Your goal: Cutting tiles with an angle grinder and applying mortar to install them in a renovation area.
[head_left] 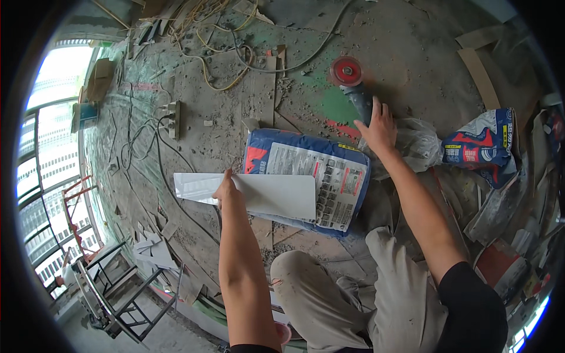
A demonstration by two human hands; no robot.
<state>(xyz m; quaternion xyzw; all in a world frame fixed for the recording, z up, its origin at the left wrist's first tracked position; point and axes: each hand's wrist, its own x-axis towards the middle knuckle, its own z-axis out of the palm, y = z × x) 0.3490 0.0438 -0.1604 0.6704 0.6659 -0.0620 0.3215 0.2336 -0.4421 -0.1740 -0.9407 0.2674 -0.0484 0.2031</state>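
A glossy white tile piece [282, 191], shaped like a long strip, lies across a blue and white filled bag [282, 144] and juts past its left side. My left hand [226, 190] grips the tile's middle, thumb over the far edge. Beyond the bag's far right corner, an angle grinder [356, 97] with a red disc rests on the floor. My right hand [379, 129] is at the back end of the grinder's dark body, thumb and fingers spread on either side of it. Whether the palm touches the grinder is hidden.
A grey cable [318, 50] and tangled yellow cords [215, 85] cross the dusty floor. A socket block [172, 120] stands at the left. Rightward lie clear plastic [415, 144] and a crumpled blue bag [479, 147]. White offcuts [154, 250] and a metal frame [126, 294] are lower left.
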